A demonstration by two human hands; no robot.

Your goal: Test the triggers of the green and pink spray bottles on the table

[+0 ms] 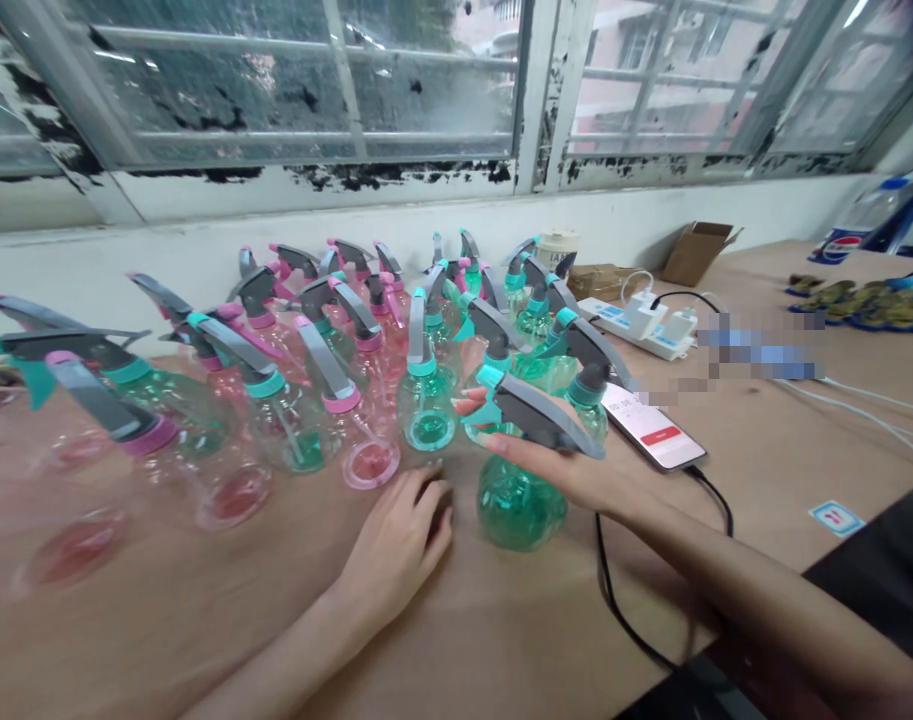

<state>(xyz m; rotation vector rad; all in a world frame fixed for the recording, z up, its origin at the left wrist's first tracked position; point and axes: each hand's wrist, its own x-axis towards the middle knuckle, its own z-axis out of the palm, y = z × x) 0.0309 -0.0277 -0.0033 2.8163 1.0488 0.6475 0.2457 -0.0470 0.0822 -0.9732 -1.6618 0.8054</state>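
Nearest the camera, two bare forearms point(715, 560) slant in from the bottom edge and the lower right corner. The left hand point(400, 525) rests on the desk point(456, 645) just below the centre of the frame, its fingers point(441, 500) slack and half-curled, holding nothing that shows. To its right, the right hand point(565, 468) grips a green spray bottle point(520, 508) around the neck: thumb side across the front, other fingertips showing beyond, near the turquoise nozzle. That bottle stands upright just right of centre, and its base appears to rest on the desk.

Just beyond the left hand are a pink-collared bottle point(345, 402) and a turquoise-collared bottle point(422, 370). Further out, a crowd of pink and green spray bottles point(362, 325) fills the left and middle of the frame, back to the wall.

As for progress, every bottle whose top is clear carries its trigger head, the gripped one included, and most stand gathered together, so the grouping looks well advanced. The gripped bottle has not been released; whether more remain elsewhere cannot be told.

Right of the hands lie a lit phone point(655, 430) and a small card point(836, 518); beyond them, a white power strip point(666, 342) and an open cardboard box point(692, 255).
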